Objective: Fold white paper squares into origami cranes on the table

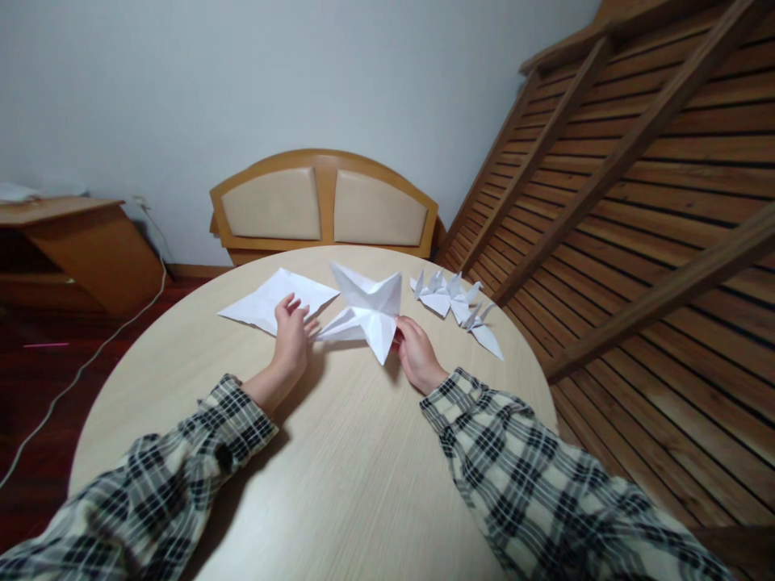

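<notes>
A white sheet of paper [376, 311], creased and partly opened into a star-like shape, stands above the middle of the round table. My right hand [417, 351] pinches its right side between thumb and fingers. My left hand [291, 335] has its fingers apart, close to the left point of the creased paper; whether a fingertip touches that point I cannot tell. Behind my left hand, flat white paper [266, 297] lies on the table, partly covered by the hand. To the right rest several folded paper cranes [451, 294].
The round wooden table [339, 468] fills the middle of the view. Behind it stands a headboard [325, 202] with two padded panels. A slatted wooden frame [635, 186] leans at the right. At the left are a desk [78, 242] and a white cable [90, 359] along the floor.
</notes>
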Demonstrator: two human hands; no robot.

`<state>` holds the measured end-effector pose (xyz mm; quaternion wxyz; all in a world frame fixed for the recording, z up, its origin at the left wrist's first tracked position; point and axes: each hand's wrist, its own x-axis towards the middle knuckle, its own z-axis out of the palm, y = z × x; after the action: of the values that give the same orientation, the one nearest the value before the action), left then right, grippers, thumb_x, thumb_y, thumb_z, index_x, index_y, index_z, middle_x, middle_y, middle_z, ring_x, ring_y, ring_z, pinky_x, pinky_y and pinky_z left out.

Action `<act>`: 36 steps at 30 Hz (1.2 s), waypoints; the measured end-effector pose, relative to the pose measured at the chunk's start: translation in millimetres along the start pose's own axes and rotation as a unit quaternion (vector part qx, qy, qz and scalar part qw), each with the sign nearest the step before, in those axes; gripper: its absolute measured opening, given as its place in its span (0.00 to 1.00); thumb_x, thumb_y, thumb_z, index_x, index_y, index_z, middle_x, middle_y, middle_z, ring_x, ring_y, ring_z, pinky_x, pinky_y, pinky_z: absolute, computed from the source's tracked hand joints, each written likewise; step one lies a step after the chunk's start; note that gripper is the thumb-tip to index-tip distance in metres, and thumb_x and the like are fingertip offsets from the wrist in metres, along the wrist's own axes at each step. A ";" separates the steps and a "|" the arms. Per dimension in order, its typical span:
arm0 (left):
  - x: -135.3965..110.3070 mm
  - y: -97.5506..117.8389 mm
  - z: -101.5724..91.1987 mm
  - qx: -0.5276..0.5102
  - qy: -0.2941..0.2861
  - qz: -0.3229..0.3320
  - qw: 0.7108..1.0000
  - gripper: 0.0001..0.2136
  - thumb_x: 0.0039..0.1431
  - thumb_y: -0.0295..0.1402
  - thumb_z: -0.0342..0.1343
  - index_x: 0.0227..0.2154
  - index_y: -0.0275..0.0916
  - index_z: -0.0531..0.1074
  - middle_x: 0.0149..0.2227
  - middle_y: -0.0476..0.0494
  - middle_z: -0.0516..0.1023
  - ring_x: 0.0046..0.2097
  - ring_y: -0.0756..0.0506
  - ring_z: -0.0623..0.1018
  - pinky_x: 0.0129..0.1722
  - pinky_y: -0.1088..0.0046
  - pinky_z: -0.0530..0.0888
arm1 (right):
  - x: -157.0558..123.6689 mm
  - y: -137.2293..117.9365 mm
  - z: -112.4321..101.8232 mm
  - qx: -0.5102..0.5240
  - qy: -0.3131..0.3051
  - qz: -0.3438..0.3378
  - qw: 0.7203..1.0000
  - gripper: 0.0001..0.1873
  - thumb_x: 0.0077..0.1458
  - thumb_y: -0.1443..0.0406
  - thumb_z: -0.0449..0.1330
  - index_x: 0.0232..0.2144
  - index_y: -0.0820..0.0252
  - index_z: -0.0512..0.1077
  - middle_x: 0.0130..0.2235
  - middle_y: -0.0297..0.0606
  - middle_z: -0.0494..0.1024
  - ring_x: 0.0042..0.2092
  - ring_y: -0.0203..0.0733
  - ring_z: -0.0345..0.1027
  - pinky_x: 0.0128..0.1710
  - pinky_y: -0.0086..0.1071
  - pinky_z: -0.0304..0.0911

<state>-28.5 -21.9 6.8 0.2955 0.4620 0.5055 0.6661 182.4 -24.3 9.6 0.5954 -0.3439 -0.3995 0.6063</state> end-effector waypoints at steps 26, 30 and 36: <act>-5.0 24.5 -3.6 0.059 -0.072 -0.091 0.991 0.17 0.55 0.46 0.54 0.19 0.41 0.62 0.14 0.53 0.59 0.17 0.51 0.58 0.15 0.75 0.56 | -2.7 1.5 -0.8 -0.051 -0.037 0.087 0.994 0.09 0.44 0.59 0.61 0.24 0.59 0.68 0.23 0.31 0.70 0.28 0.38 0.63 0.29 0.32 0.58; -5.0 28.5 -7.0 0.156 -0.035 -0.064 0.985 0.18 0.55 0.46 0.52 0.17 0.41 0.60 0.15 0.53 0.58 0.18 0.52 0.57 0.16 0.76 0.53 | -2.0 4.7 -4.1 -0.113 0.010 -0.004 0.993 0.16 0.47 0.55 0.63 0.33 0.57 0.65 0.32 0.32 0.71 0.35 0.39 0.67 0.36 0.33 0.64; -5.7 22.6 -10.1 0.217 -0.038 0.038 0.975 0.20 0.58 0.48 0.49 0.18 0.40 0.61 0.19 0.51 0.59 0.23 0.51 0.59 0.19 0.75 0.54 | -7.8 -5.2 1.8 -0.232 -0.047 -0.114 0.965 0.45 0.45 0.52 0.67 0.61 0.53 0.52 0.60 0.50 0.61 0.58 0.49 0.62 0.56 0.46 0.62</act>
<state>-33.8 -38.0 25.8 0.1818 0.5585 0.6085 0.5336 183.6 -32.3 14.6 0.5447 -0.3958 -0.5936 0.4409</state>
